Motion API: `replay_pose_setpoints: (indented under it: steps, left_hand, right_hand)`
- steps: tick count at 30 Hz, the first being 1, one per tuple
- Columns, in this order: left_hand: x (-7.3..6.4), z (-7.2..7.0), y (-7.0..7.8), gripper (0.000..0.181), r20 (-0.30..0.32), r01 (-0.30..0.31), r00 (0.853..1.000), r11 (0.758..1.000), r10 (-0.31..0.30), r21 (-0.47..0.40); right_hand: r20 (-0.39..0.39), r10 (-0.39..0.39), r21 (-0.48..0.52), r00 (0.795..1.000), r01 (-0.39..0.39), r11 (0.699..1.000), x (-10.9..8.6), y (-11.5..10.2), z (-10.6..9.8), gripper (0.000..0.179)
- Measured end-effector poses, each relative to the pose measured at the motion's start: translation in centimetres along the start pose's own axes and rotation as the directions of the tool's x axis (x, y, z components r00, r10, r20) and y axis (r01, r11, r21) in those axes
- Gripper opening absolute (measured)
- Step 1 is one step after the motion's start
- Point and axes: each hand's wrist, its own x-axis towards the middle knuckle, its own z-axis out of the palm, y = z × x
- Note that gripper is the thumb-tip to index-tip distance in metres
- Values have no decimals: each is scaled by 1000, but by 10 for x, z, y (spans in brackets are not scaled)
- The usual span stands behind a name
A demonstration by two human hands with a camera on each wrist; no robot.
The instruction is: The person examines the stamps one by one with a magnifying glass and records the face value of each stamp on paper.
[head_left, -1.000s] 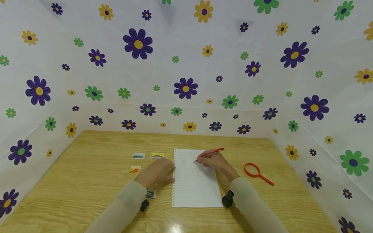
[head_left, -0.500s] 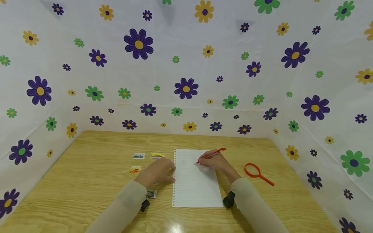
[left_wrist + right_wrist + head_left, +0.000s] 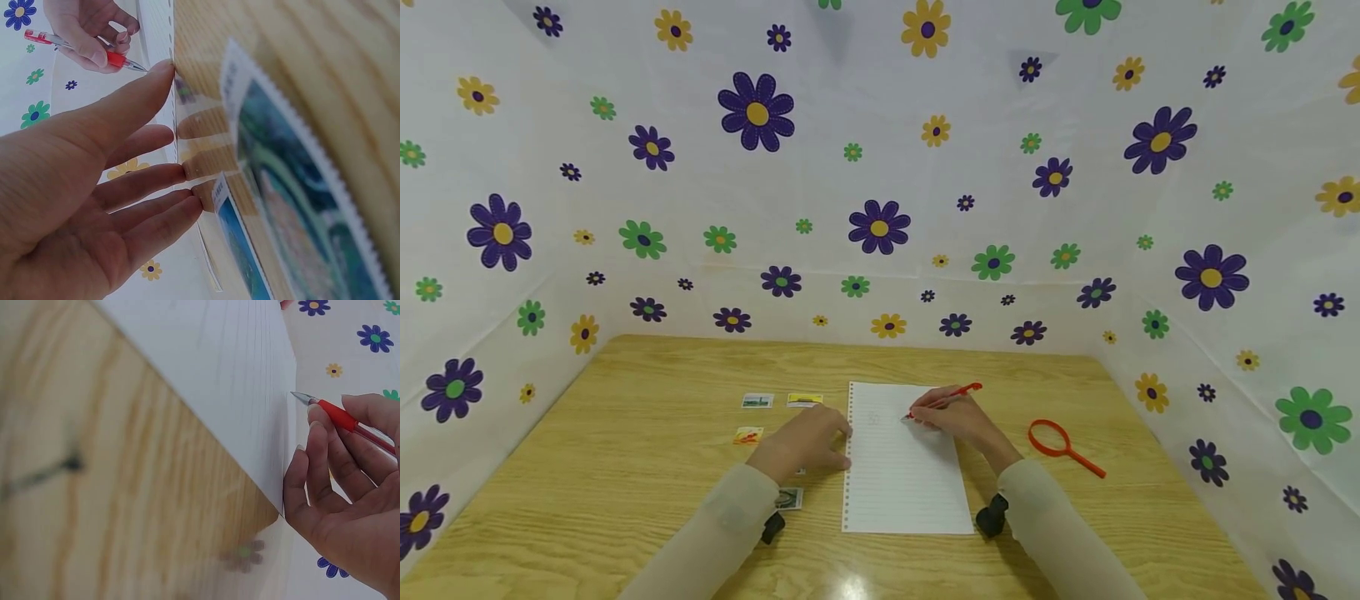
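My right hand (image 3: pixel 951 414) pinches a red pen (image 3: pixel 339 416) between thumb and fingers, its tip at the upper part of a lined sheet of paper (image 3: pixel 902 483). A faint pencil-like drawing (image 3: pixel 873 418) shows near the sheet's upper left. My left hand (image 3: pixel 805 442) rests at the sheet's punched left edge; in the left wrist view its fingers are fairly straight, with fingertips on the paper's edge and table. Stamps lie about it: a green one (image 3: pixel 757 401), a yellow one (image 3: pixel 805 400), a red and yellow one (image 3: pixel 748 436) and a dark one (image 3: pixel 789 498). Another is mostly hidden by the hand.
A red magnifying glass (image 3: pixel 1066 450) lies on the wooden table (image 3: pixel 647 467) to the right of the paper. White cloth (image 3: pixel 820 192) printed with flowers walls in the back and both sides. A dark wrist device (image 3: pixel 991 517) sits below the right wrist.
My right hand has shifted very slightly to the right with the pen, its tip staying close to the paper. The left hand and the stamps have stayed put.
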Motion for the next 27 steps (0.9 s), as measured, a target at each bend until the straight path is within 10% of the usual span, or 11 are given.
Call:
replay_pose_setpoints:
  steps: [27]
  left_hand:
    - [1, 0, 1, 43, 7, 17, 1000, 1000, -17, -9]
  right_hand:
    - [-9, -1, -28, 1000, 1, 1000, -2, 0, -1, 24]
